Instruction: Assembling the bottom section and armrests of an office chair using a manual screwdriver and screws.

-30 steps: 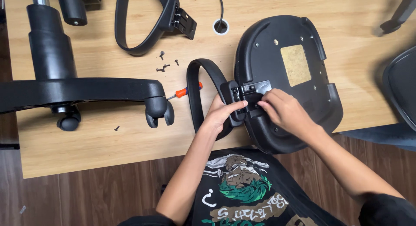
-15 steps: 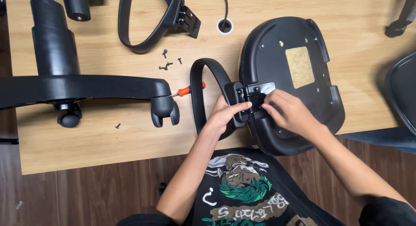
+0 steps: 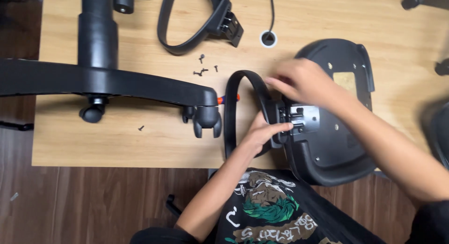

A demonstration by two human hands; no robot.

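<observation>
While seat shell (image 3: 327,164) lies underside-up: left hand (image 3: 262,134) grip closed on armrest (image 3: 234,113), right hand (image 3: 304,82) grip unclear

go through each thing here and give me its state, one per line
left hand: fingers pressed on the armrest bracket
right hand: blurred, above the bracket, grip unclear
armrest: lying flat, its bracket against the seat
seat: upside down, overhanging the table edge
second armrest: loose, untouched
screws: loose in a small cluster
chair base: on its side, casters fitted

Left hand (image 3: 266,131) curled, fingertips pressed forward, forearm angled up-right. Right hand (image 3: 304,82) blurred, palm down, fingers pointing left.
</observation>
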